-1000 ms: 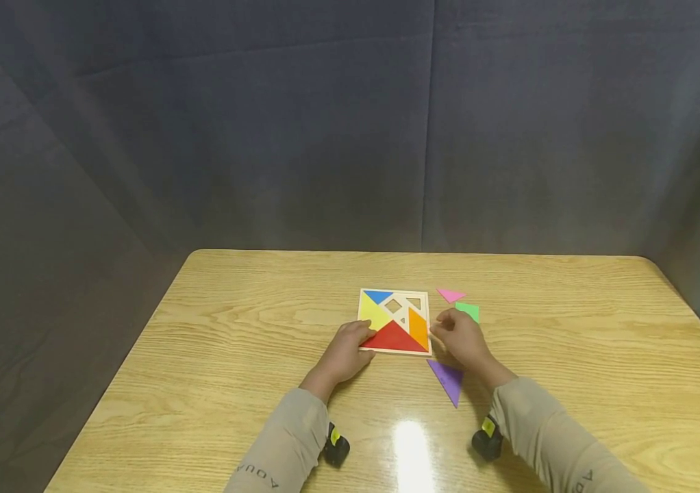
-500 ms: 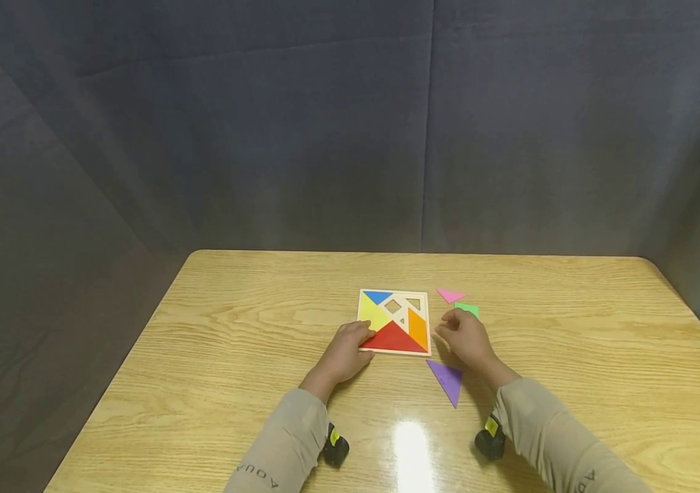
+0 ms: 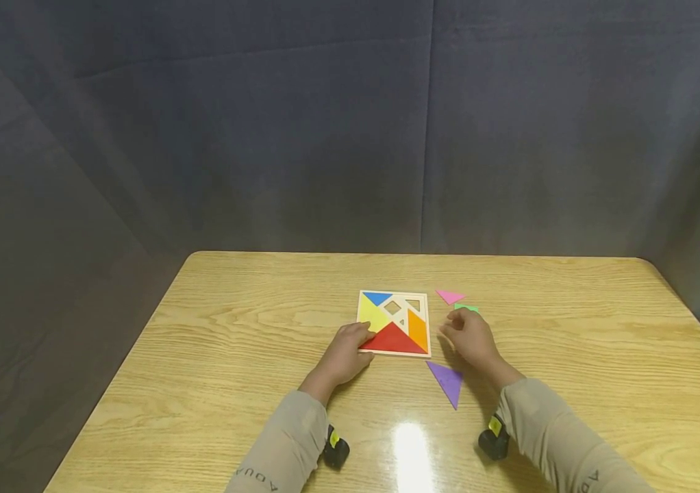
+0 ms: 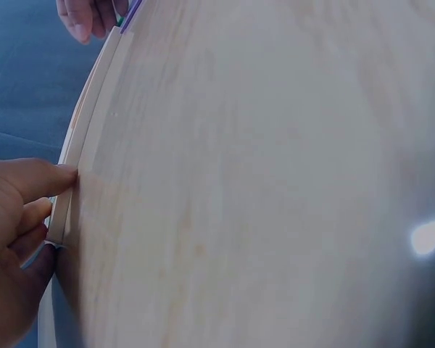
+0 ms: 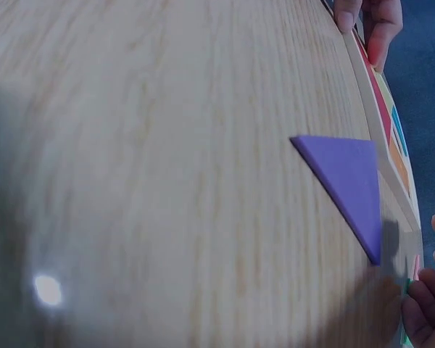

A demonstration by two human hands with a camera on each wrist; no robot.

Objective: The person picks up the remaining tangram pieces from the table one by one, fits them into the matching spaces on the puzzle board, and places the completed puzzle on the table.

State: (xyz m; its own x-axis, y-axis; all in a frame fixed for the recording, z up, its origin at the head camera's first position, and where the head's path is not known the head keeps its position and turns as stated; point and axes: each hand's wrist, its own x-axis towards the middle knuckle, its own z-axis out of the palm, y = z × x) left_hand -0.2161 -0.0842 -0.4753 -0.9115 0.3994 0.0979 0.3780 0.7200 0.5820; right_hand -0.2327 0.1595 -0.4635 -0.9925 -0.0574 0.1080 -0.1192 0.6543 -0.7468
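A square wooden tangram tray [image 3: 396, 354] lies on the table. Set in it are a blue triangle [image 3: 377, 298], a yellow piece [image 3: 371, 315], a red triangle [image 3: 394, 339] and an orange parallelogram [image 3: 417, 330]; cut-out openings show at its upper right. My left hand [image 3: 344, 350] grips the tray's near left corner, thumb against the near edge and fingers over the top. To the right of the tray, my right hand [image 3: 472, 337] hovers with loosely bent fingers and holds nothing. It partly covers a green piece [image 3: 466, 307].
A purple triangle [image 3: 448, 382] lies nearer than the tray, below the right hand. Beyond that hand is a pink triangle [image 3: 451, 296]. The wooden table [image 3: 233, 322] ends at a dark curtain [image 3: 301, 137] behind and on both sides.
My right hand has drawn away from the tray's right edge, moving slightly right and covering more of the green piece. The left hand and the tray stay put.
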